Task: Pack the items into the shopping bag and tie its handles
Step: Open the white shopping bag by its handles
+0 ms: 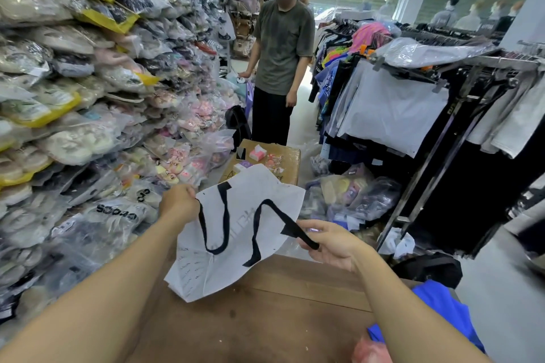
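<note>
A flat white shopping bag [236, 244] with black strap handles hangs in front of me, its lower edge resting on the brown wooden table [265, 318]. My left hand [178, 205] pinches the bag's top left edge where one black handle [219, 221] starts. My right hand [331, 242] grips the other black handle [290, 225] near its end. At the table's near right corner lie a blue garment [442, 312] and a pink item [370, 349], both partly cut off by the frame edge.
Stacks of bagged slippers [88, 112] wall the left side. A cardboard box [265, 160] with small items stands beyond the table. A person [280, 50] stands in the aisle behind it. Clothing racks [427, 103] and plastic-wrapped goods fill the right.
</note>
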`<state>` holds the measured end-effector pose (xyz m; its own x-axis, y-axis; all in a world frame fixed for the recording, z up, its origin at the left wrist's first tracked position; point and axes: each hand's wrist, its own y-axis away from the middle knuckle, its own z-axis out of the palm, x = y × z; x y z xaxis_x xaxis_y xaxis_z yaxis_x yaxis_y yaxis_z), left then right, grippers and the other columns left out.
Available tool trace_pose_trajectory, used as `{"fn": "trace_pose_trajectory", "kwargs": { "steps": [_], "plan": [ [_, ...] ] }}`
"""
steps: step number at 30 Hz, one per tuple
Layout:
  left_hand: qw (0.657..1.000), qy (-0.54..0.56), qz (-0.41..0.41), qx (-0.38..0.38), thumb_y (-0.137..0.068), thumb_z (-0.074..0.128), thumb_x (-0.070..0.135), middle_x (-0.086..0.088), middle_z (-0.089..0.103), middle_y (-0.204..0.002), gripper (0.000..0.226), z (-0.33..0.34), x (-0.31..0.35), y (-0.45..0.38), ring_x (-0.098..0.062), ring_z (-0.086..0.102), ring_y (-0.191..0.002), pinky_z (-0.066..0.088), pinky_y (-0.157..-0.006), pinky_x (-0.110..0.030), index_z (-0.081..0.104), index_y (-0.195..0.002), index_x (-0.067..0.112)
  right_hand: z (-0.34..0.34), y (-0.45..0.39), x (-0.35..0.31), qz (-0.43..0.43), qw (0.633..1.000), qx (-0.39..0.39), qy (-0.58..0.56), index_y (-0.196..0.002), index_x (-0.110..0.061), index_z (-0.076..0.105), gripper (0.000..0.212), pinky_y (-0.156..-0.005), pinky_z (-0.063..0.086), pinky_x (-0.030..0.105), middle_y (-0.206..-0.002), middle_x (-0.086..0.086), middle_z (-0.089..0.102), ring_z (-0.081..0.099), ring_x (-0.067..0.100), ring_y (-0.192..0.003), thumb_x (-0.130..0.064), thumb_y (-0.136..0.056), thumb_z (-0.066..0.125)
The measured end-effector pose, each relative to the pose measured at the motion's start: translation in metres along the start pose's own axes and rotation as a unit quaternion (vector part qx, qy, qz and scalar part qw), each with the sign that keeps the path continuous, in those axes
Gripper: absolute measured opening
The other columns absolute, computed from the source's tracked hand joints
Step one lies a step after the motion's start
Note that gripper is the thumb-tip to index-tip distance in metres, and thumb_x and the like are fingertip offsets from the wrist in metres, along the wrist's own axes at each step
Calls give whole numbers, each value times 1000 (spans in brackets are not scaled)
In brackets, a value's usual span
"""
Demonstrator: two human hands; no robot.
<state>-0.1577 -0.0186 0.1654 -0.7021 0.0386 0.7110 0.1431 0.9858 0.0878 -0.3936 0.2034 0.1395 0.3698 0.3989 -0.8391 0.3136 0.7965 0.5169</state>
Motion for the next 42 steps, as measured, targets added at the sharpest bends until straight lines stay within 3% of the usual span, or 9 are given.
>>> {"fn": "trace_pose_trajectory", "kwargs": {
  "steps": [7,13,19,22,25,29,33,37,42],
  "plan": [
    [980,162,6,-118,-86,68,7,-6,49,-64,31,-6,16,8,-23,48,-68,35,-53,-26,49,-62,13,-18,-16,20,-68,922,240,296,-81,-19,56,22,-53,46,28,-78,2,57,53,19,-62,-4,-86,71],
    [887,320,-13,-333,-86,72,24,-9,68,-91,14,4,36,29,-26,59,-89,49,-80,-32,67,-86,11,4,-17,28,-109,931,165,306,-82,-16,64,34,-68,57,35,-84,6,58,60,19,-69,16,-88,55],
    [839,425,-193,-281,-82,45,29,-5,68,-75,19,8,37,25,-20,63,-67,46,-63,-29,51,-72,15,14,-11,34,-38,922,174,345,-72,-15,60,26,-65,41,26,-79,3,62,56,17,-75,-22,-96,54],
    [846,391,-231,-279,-88,40,22,-13,72,-94,26,15,36,28,-28,67,-88,45,-85,-43,42,-63,17,28,-8,44,10,949,128,289,-70,-16,53,44,-64,51,28,-77,4,65,62,15,-75,-54,-85,69],
    [853,367,-254,-272,-94,36,13,-18,65,-86,25,22,35,35,-31,67,-80,49,-84,-48,45,-71,11,36,-11,58,16,972,118,203,-84,-22,51,32,-78,57,35,-95,2,66,69,21,-91,-27,-81,82],
    [932,260,-202,-152,-93,41,-3,-18,56,-109,45,37,22,33,-37,67,-73,60,-65,-50,25,-134,7,42,-26,63,-26,959,159,231,-103,-15,58,27,-74,50,23,-99,2,62,60,15,-88,-11,-84,78],
    [999,11,-21,-22,-83,48,-8,-21,44,-114,46,43,12,48,-38,56,-82,53,-64,-47,19,-105,21,46,-26,49,-91,964,168,184,-103,-13,69,16,-69,45,17,-97,-1,64,58,10,-87,-5,-94,59],
    [999,-24,26,-8,-82,50,-15,-18,36,-123,56,49,8,56,-31,43,-79,40,-67,-46,21,-108,26,49,-16,28,-81,985,155,-5,-99,-11,74,26,-93,56,55,-103,10,64,58,19,-95,-3,-96,50],
    [989,-32,142,-31,-83,43,-9,0,40,-110,54,55,8,52,-29,54,-82,46,-65,-41,29,-116,31,48,-6,7,-92,950,144,-263,-90,-2,70,26,-82,54,69,-73,10,59,60,22,-80,6,-93,45]
  ]
}}
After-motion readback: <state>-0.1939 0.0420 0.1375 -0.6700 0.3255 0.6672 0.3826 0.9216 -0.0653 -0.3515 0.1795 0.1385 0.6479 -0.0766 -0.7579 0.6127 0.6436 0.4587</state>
